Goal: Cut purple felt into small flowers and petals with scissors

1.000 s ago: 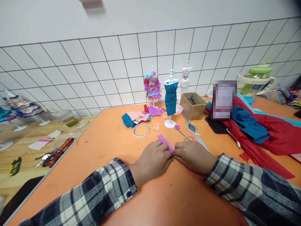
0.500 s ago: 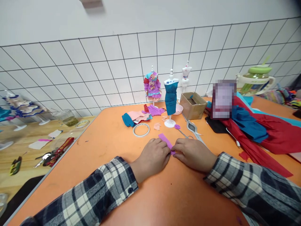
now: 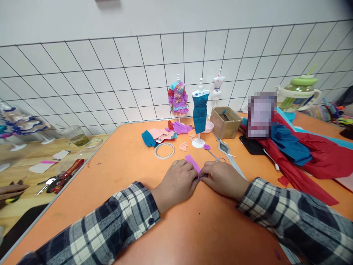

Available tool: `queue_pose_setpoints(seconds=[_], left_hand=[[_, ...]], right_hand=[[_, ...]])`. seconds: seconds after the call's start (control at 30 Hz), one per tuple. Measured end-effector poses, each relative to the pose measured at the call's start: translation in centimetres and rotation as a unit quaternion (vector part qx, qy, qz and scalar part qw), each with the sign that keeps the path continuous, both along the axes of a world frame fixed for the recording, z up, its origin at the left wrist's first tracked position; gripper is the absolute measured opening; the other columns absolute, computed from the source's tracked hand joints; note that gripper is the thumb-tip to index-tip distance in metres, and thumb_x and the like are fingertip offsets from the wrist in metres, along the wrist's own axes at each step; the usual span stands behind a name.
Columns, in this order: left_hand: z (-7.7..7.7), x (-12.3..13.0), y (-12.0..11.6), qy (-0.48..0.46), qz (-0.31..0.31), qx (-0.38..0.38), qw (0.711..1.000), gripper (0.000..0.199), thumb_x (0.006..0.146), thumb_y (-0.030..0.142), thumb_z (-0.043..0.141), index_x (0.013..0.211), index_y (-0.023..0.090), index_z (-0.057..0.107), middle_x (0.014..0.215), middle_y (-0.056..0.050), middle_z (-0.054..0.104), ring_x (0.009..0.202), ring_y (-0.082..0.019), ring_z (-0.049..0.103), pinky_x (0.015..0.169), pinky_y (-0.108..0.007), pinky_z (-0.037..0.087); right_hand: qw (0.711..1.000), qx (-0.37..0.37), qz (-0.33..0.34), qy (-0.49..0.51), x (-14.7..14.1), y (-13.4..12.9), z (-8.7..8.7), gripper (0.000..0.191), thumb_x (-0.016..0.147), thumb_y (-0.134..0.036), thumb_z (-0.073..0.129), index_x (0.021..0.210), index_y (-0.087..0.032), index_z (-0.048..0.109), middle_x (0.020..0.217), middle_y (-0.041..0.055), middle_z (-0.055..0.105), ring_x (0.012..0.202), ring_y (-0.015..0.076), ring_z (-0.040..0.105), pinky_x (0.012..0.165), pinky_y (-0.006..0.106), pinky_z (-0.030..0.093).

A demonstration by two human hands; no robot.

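The left hand and the right hand come together over the orange bench, the fingertips of both pinching the near end of a purple strip. The strip's other end points away from the person, bare on the bench between the hands. Beyond it lie a tape ring and peach scraps, with a dress form in blue cloth standing upright behind. A cardboard box sits to its right. At far left, another person's hand rests near some keys.
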State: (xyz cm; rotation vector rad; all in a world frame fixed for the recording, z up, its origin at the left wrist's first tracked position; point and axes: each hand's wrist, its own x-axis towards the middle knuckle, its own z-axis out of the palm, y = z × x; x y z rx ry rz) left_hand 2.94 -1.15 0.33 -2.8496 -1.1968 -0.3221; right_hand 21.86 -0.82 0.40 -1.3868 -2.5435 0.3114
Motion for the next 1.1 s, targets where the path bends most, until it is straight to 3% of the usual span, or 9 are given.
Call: queue_pose_setpoints(seconds=[0.37,0.73,1.1], left_hand=[[0.24,0.07,-0.1,-0.004,-0.009,0.008,1.0,0.019,0.091,0.028,0.051,0.09,0.02,0.069,0.084,-0.005,0.065,0.086,-0.021,0.054,0.081,-0.036,0.039],[0.12,0.09,-0.08,-0.007,-0.001,0.005,1.0,0.02,0.091,0.03,0.051,0.089,0.019,0.069,0.083,-0.005,0.066,0.085,-0.021,0.055,0.082,-0.037,0.038],[0.17,0.09,-0.11,0.006,0.006,0.016,1.0,0.018,0.09,0.031,0.053,0.083,0.019,0.065,0.083,-0.004,0.065,0.085,-0.021,0.054,0.084,-0.038,0.037]], right_hand=[[1.0,-0.008,-0.005,0.002,0.26,-0.04,0.07,0.015,0.085,-0.028,0.059,0.091,-0.026,0.073,0.09,-0.0004,0.072,0.084,0.017,0.064,0.07,0.027,0.037],[1.0,0.007,-0.004,-0.003,-0.07,-0.14,-0.1,0.015,0.085,-0.024,0.056,0.083,-0.022,0.071,0.084,0.0008,0.07,0.077,0.0159,0.061,0.062,0.026,0.033],[0.999,-0.016,0.002,0.028,0.02,0.23,-0.57,0.016,0.086,-0.022,0.055,0.084,-0.022,0.071,0.083,0.0018,0.069,0.079,0.016,0.061,0.068,0.026,0.035]])
